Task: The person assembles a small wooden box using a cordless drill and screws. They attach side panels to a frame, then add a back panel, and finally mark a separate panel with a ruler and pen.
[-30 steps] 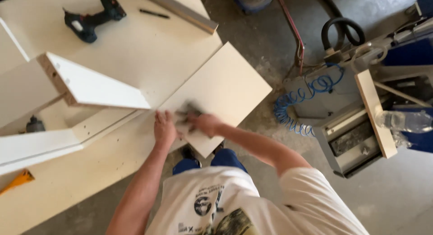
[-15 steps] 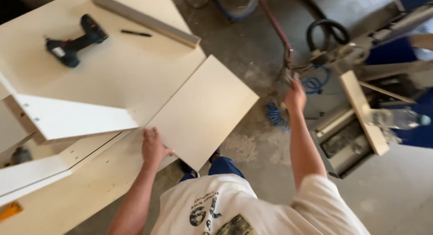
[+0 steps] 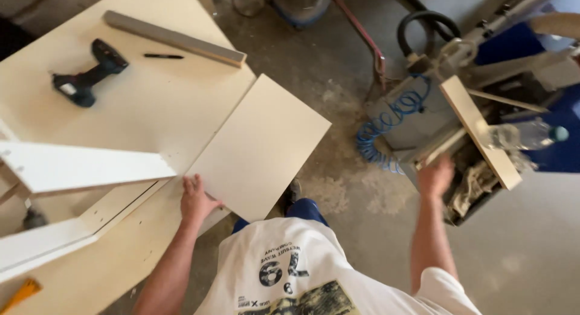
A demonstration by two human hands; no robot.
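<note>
Grip status: left hand (image 3: 196,200) lies flat, fingers spread, pressing on the near corner of the pale rectangular panel (image 3: 257,149); nothing clamped. Right hand (image 3: 436,177) reaches out to the side, well apart from the left, blurred, at the edge of a cluttered machine stand (image 3: 417,118); I cannot tell whether its fingers are apart or closed on anything.

Panel position: rests partly on the worktop (image 3: 145,109), its far half overhanging the concrete floor (image 3: 338,79), directly ahead of the left hand.

Around the left hand: white cabinet frame (image 3: 78,167) just beside it on the outer side; cordless drill (image 3: 90,73), pencil (image 3: 163,56) and grey straightedge (image 3: 175,38) well beyond. Near the right hand: blue coiled air hose (image 3: 386,124), wooden offcut (image 3: 480,130), plastic bottle (image 3: 525,133).

Risk, as judged: only one palm weights the overhanging panel. With attention turned to the stand, pressure could ease and the panel tip or slide to the floor, chipping a corner.
</note>
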